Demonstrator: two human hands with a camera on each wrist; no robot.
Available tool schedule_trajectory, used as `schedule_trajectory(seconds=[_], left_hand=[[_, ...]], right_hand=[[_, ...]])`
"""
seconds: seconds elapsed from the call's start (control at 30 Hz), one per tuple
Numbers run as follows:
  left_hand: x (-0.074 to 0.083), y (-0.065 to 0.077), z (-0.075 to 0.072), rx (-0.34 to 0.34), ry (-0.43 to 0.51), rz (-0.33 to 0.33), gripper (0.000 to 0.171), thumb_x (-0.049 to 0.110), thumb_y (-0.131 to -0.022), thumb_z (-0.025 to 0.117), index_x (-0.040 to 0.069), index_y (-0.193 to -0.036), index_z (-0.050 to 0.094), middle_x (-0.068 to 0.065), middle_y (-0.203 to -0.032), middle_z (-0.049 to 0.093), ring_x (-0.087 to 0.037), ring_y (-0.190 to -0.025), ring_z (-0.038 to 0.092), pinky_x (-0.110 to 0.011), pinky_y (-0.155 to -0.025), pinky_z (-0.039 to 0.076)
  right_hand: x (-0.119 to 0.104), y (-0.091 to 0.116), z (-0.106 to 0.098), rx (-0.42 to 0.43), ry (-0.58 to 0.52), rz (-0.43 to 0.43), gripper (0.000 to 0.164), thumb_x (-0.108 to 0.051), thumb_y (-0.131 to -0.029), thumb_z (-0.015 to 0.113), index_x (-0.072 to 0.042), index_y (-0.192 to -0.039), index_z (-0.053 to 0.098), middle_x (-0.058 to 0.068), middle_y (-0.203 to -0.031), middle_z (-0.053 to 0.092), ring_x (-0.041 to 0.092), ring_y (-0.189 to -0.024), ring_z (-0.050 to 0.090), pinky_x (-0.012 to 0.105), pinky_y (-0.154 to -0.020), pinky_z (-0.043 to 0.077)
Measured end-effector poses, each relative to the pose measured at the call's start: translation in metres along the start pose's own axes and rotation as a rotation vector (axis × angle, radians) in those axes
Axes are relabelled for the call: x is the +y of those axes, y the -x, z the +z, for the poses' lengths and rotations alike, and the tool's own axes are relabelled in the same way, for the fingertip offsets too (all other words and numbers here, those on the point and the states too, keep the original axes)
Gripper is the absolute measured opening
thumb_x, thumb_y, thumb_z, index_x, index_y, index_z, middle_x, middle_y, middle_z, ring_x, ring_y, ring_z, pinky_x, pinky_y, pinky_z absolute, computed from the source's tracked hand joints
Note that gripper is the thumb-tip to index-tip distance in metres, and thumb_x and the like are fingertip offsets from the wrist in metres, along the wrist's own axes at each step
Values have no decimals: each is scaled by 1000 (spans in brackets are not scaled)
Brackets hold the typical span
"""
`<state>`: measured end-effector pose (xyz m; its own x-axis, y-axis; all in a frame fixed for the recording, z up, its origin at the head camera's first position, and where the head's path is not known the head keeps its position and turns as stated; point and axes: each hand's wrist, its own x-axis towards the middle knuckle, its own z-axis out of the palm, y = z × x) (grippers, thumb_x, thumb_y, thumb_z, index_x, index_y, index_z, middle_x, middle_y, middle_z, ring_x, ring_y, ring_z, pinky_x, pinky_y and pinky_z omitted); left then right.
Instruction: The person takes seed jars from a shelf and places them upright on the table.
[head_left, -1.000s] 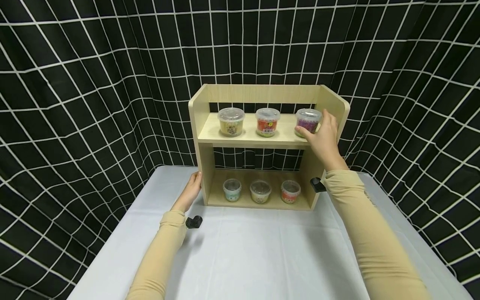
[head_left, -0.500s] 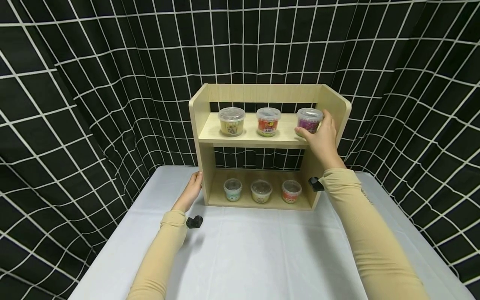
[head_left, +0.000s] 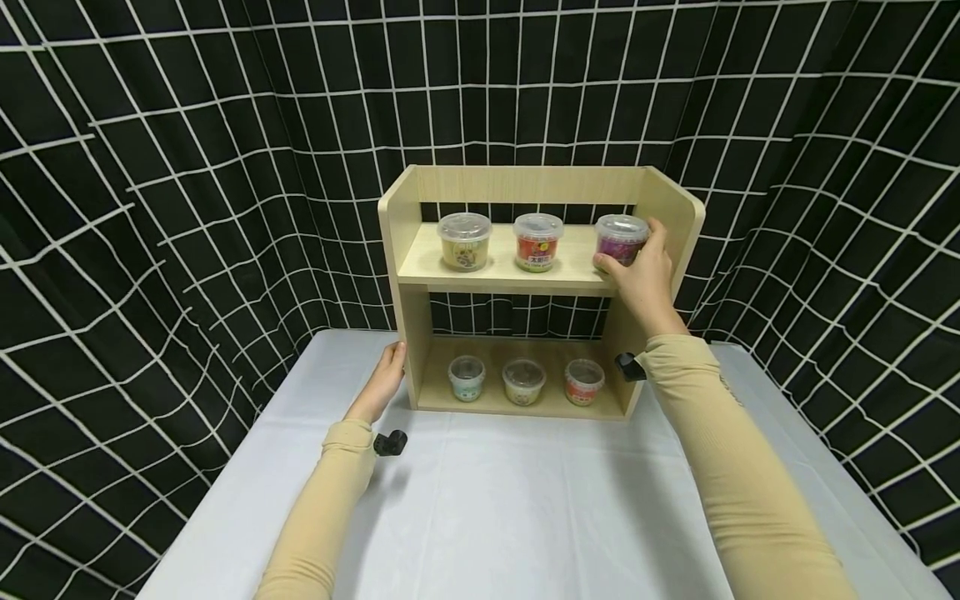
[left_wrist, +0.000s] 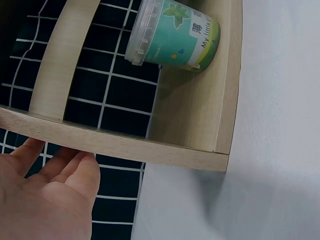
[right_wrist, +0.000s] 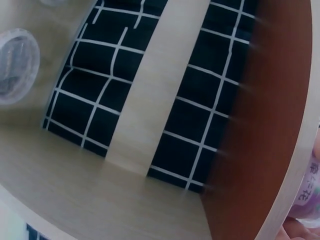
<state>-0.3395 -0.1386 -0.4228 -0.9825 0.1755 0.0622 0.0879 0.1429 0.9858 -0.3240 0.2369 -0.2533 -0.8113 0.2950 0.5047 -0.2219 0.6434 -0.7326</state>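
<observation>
My right hand (head_left: 647, 282) grips a purple-labelled plastic cup (head_left: 618, 250) with a clear lid, thumb in front and fingers on its right side. The cup is on the upper board of a small wooden shelf (head_left: 517, 283), at the right end. In the right wrist view only a strip of this purple cup (right_wrist: 306, 192) shows, behind the board edge. My left hand (head_left: 381, 382) touches the outside of the shelf's left panel with its fingertips; in the left wrist view the fingers (left_wrist: 82, 175) are fairly straight against the wood.
A yellow cup (head_left: 464, 250) and a red cup (head_left: 537, 250) stand to the left on the upper board. Below are a teal cup (head_left: 467, 383), a cream cup (head_left: 522, 387) and a red-labelled cup (head_left: 583, 387). White cloth (head_left: 487, 500) covers the table; black gridded curtains (head_left: 150, 208) surround it.
Both hands keep their places, the right on the purple cup and the left at the panel. The head view shifts very slightly, and the curtain at left moves a little.
</observation>
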Motion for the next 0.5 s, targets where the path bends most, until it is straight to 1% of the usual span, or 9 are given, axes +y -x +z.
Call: schedule_trajectory(seconds=[0.1,0.23,0.33,0.5], left_hand=[[-12,-8,-1,30,8,12,61,45,-101,23,1,-142,18,-22,-145,20,-31,-135,18,-43,-108,19],[-14,-9,-1,39,3,13,61,45,-100,23,1,-142,18,-22,-145,20,-34,-133,20,-45,-107,20],[-15,-10,0,44,12,12,59,44,-101,23,1,-141,19,-22,-144,22,-33,-132,22,-45,-107,20],[-15,-10,1,49,8,13,57,42,-101,22,2,-141,20,-22,-142,24,-32,-131,24,-45,-107,21]], right_hand=[[-2,0,1,-10,-7,13,88,-24,-82,73,-6,-144,12,24,-140,32,34,-129,30,42,-107,23],[-3,0,0,-10,-11,21,88,-25,-83,72,-7,-144,12,24,-140,32,34,-129,30,41,-107,23],[-2,0,0,-7,-16,22,87,-25,-83,72,-7,-144,12,23,-140,32,33,-130,30,41,-107,23],[-1,0,1,38,-54,-2,84,-23,-82,73,-7,-143,17,22,-138,36,30,-128,34,37,-106,25]])
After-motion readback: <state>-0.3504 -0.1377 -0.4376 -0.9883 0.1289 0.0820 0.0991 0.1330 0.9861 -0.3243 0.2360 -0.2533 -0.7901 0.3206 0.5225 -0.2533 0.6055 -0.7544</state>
